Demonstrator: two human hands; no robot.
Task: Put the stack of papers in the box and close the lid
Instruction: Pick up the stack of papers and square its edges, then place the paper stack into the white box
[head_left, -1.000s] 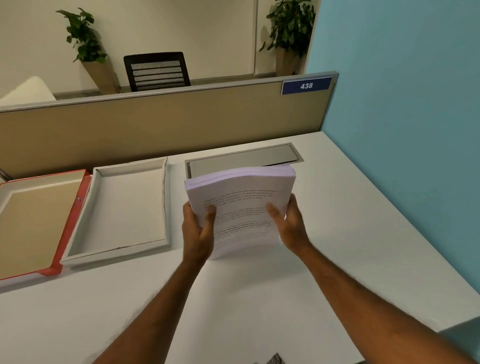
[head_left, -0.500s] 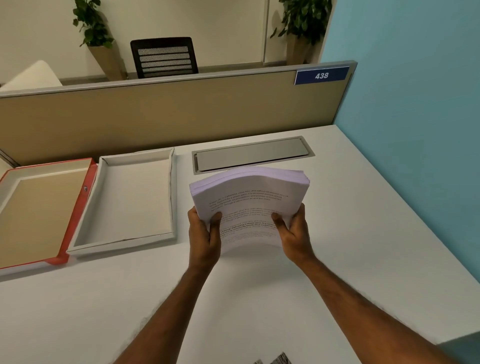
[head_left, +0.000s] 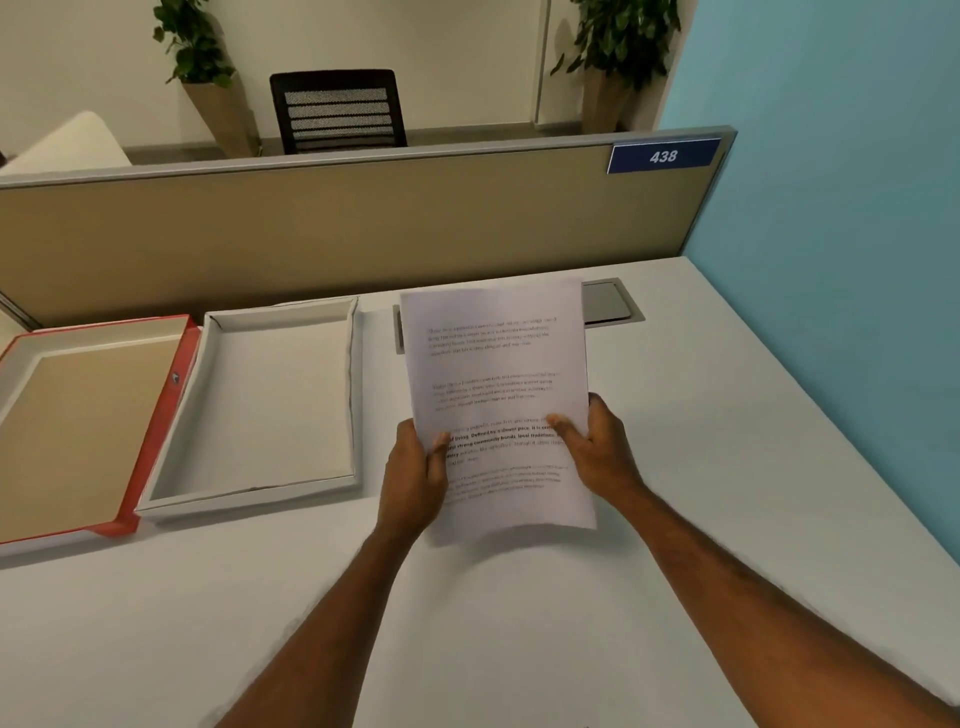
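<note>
A stack of printed white papers (head_left: 493, 374) is held upright above the white desk, its printed face toward me. My left hand (head_left: 413, 478) grips its lower left edge and my right hand (head_left: 597, 447) grips its lower right edge, thumbs on the front sheet. The open white box (head_left: 356, 395) lies flat on the desk just left of the papers, nothing inside it. Its red-rimmed lid (head_left: 179, 410) lies upside down at the far left, touching the box.
A grey cable hatch (head_left: 608, 304) is set in the white desk (head_left: 727, 467) behind the papers. A beige partition (head_left: 363, 223) closes the back and a blue wall (head_left: 831, 208) the right. A black chair and potted plants stand beyond.
The stack has tipped up from a tilted, top-edge-visible pose to standing upright facing me, and both hands have shifted a little to the right.
</note>
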